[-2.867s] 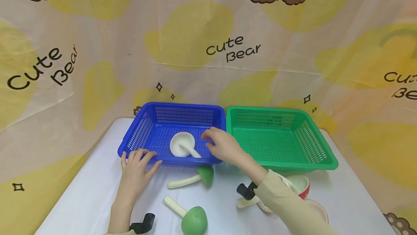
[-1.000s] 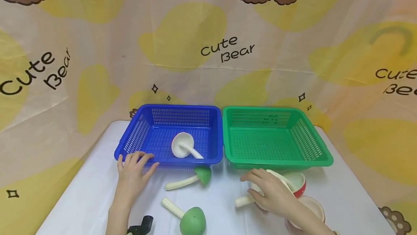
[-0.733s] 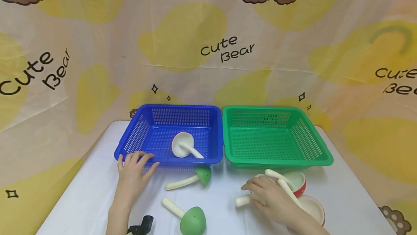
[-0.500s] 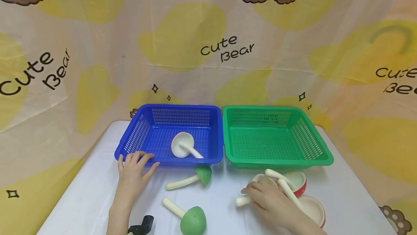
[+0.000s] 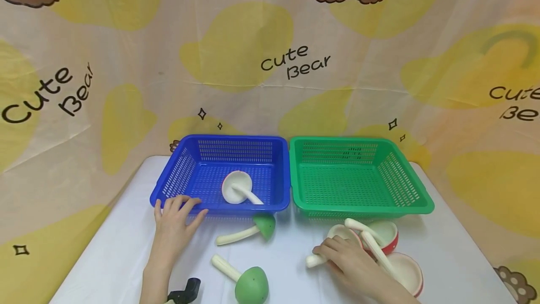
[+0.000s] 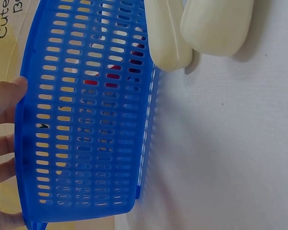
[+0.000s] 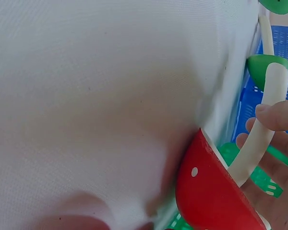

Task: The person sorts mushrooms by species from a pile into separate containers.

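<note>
My right hand [image 5: 348, 262] pinches the white stem [image 7: 259, 143] of a toy mushroom, thumb on one side and fingers on the other. The mushroom's red, white-dotted cap [image 7: 211, 187] is close to the tablecloth in the right wrist view. The fingers of my left hand [image 5: 173, 224] rest on the front left rim of the blue basket [image 5: 274, 208]. Inside that basket lies another red-edged mushroom [image 5: 237, 187], its pale underside up. Two green-capped mushrooms lie in front of it: one [image 5: 265, 226] beside the basket, the other [image 5: 251, 285] nearer me.
A green basket [image 5: 363, 211] stands against the blue one, on its right, with nothing inside. Close to my right hand, two more red mushrooms, the farther [image 5: 390, 238] and the nearer [image 5: 409, 271], lie with stems crossing. A printed cloth [image 5: 236, 46] hangs behind the table.
My right hand has left the blue basket, moved right and toward me, and taken hold of a mushroom's stem. My left hand stays on the basket rim.
</note>
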Available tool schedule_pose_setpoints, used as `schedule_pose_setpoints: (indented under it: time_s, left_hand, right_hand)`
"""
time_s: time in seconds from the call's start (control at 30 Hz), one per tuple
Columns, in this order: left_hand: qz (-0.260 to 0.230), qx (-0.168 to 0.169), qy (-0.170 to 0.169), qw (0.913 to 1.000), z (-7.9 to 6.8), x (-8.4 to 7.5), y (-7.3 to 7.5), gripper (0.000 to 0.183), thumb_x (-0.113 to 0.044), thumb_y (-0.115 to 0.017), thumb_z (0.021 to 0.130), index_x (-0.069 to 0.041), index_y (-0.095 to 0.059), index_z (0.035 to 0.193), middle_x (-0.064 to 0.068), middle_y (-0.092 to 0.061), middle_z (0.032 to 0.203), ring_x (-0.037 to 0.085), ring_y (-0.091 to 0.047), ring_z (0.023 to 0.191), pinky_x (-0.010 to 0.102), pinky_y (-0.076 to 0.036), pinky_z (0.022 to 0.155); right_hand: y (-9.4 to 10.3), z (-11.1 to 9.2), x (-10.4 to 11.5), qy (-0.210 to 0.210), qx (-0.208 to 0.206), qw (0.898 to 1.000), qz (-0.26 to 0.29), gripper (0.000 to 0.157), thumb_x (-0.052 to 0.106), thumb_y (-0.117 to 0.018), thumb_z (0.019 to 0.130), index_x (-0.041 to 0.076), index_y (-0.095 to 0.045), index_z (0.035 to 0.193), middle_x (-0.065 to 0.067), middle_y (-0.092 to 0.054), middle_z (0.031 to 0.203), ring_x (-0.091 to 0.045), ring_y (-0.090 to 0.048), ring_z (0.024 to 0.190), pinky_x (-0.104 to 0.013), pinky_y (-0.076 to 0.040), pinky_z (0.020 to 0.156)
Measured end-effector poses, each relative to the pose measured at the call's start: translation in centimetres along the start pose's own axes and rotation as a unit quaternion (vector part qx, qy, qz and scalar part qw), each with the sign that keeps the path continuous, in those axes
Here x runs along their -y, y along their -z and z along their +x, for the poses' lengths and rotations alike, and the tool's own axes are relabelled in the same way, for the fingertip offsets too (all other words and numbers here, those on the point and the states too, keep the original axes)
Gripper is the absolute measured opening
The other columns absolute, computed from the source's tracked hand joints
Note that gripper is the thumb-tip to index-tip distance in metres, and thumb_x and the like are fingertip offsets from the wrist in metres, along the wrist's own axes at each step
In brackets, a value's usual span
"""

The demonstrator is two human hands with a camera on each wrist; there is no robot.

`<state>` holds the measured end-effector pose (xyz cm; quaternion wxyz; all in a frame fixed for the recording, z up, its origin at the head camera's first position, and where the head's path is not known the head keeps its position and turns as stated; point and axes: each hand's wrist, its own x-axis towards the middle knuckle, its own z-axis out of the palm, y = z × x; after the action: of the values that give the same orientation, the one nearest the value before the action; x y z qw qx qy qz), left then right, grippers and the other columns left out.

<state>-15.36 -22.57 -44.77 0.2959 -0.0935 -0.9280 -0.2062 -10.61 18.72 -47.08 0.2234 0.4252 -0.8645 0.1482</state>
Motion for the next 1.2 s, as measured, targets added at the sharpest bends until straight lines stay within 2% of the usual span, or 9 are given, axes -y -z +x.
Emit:
schedule_pose_setpoints:
  time_s: [0.13, 0.4, 0.67, 0.83, 1.03, 1.2]
  left_hand:
    - [-0.002, -0.001, 0.002, 1.0, 0.0, -0.1, 0.0, 0.026, -0.022, -0.078, 0.078, -0.01, -0.069, 0.101, 0.013, -0.063, 0.102, 0.035, -0.05, 0.106, 0.074, -0.017, 0.106]
    - [-0.003, -0.005, 0.001, 1.0, 0.1, 0.0, 0.0, 0.026, -0.022, -0.078, 0.078, -0.01, -0.07, 0.1, 0.013, -0.063, 0.102, 0.035, -0.05, 0.105, 0.074, -0.017, 0.106]
    - [0.0, -0.002, 0.0, 1.0, 0.0, 0.2, -0.1, 0.026, -0.023, -0.077, 0.078, -0.011, -0.069, 0.101, 0.013, -0.062, 0.103, 0.036, -0.05, 0.105, 0.074, -0.017, 0.106]
    - [0.0, -0.001, 0.0, 1.0, 0.0, 0.2, -0.1, 0.027, -0.023, -0.077, 0.078, -0.011, -0.069, 0.101, 0.013, -0.062, 0.104, 0.036, -0.05, 0.106, 0.074, -0.017, 0.106]
    - [0.0, -0.003, 0.001, 1.0, 0.0, 0.1, -0.1, 0.028, -0.024, -0.077, 0.078, -0.01, -0.069, 0.101, 0.013, -0.062, 0.104, 0.036, -0.05, 0.106, 0.074, -0.017, 0.107]
    - [0.0, -0.003, 0.0, 1.0, 0.0, 0.1, -0.1, 0.028, -0.024, -0.077, 0.078, -0.011, -0.069, 0.101, 0.013, -0.062, 0.104, 0.036, -0.05, 0.106, 0.074, -0.016, 0.107]
  right_hand:
    - [0.3, 0.1, 0.1, -0.006, 0.013, 1.0, -0.005, 0.044, 0.005, -0.075, 0.071, 0.023, -0.063, 0.109, 0.018, -0.059, 0.097, -0.003, -0.055, 0.088, -0.025, -0.043, 0.083]
    - [1.0, 0.5, 0.7, -0.022, 0.042, 0.999, -0.011, 0.05, 0.006, -0.076, 0.07, 0.027, -0.061, 0.113, 0.021, -0.058, 0.1, -0.001, -0.054, 0.091, -0.029, -0.046, 0.082]
    - [1.2, 1.5, 0.9, 0.003, 0.031, 1.0, 0.004, 0.048, 0.006, -0.074, 0.072, 0.023, -0.061, 0.115, 0.019, -0.059, 0.101, -0.002, -0.055, 0.093, -0.019, -0.042, 0.085]
    - [1.6, 2.5, 1.2, 0.015, 0.022, 1.0, 0.009, 0.046, 0.005, -0.073, 0.074, 0.023, -0.061, 0.115, 0.018, -0.059, 0.099, -0.002, -0.055, 0.089, -0.016, -0.042, 0.083]
    - [2.1, 3.8, 1.7, 0.026, 0.015, 1.0, 0.001, 0.044, 0.006, -0.069, 0.078, 0.023, -0.06, 0.117, 0.018, -0.059, 0.098, -0.003, -0.055, 0.091, -0.021, -0.043, 0.085]
    - [2.7, 4.9, 2.2, 0.032, 0.01, 0.999, -0.002, 0.046, 0.005, -0.071, 0.076, 0.022, -0.06, 0.117, 0.017, -0.06, 0.1, -0.004, -0.055, 0.092, -0.025, -0.045, 0.086]
